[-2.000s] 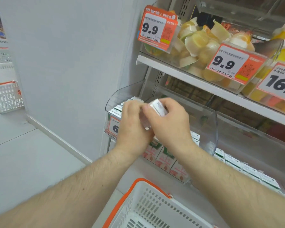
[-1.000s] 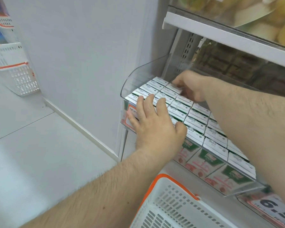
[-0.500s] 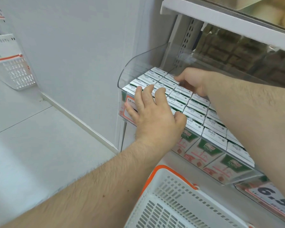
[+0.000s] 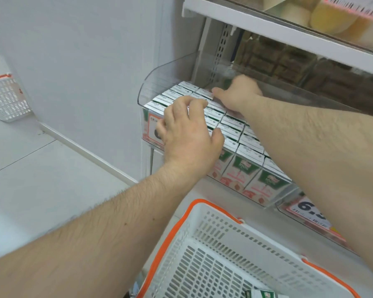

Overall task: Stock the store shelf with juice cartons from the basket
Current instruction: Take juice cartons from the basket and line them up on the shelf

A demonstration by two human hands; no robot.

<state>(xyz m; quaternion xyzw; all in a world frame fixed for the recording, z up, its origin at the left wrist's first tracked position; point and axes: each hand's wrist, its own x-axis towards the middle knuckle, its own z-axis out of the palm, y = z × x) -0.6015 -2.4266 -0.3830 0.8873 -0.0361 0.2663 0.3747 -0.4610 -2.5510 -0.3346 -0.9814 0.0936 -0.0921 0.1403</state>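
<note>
Rows of white-topped juice cartons (image 4: 230,134) with green and pink fronts fill a clear plastic shelf bin (image 4: 159,82). My left hand (image 4: 187,130) rests on the tops of the front-left cartons, fingers slightly bent and holding nothing. My right hand (image 4: 237,93) reaches to the back row of the bin, thumb lying on a carton top. Its fingers point down behind the hand and are hidden. Below stands a white basket with an orange rim (image 4: 213,208); one green-topped carton (image 4: 260,294) shows at its bottom edge.
An upper shelf (image 4: 267,24) with yellow packs hangs close above the bin. A red price tag (image 4: 310,214) sits on the neighbouring bin at right. A grey wall panel stands left of the shelf, and another white basket (image 4: 7,97) is on the floor at far left.
Two seconds ago both hands held a carton in front of the bin. My right hand then went to the back row and stays there; my left hand's fingertips have bent slightly on the front cartons.
</note>
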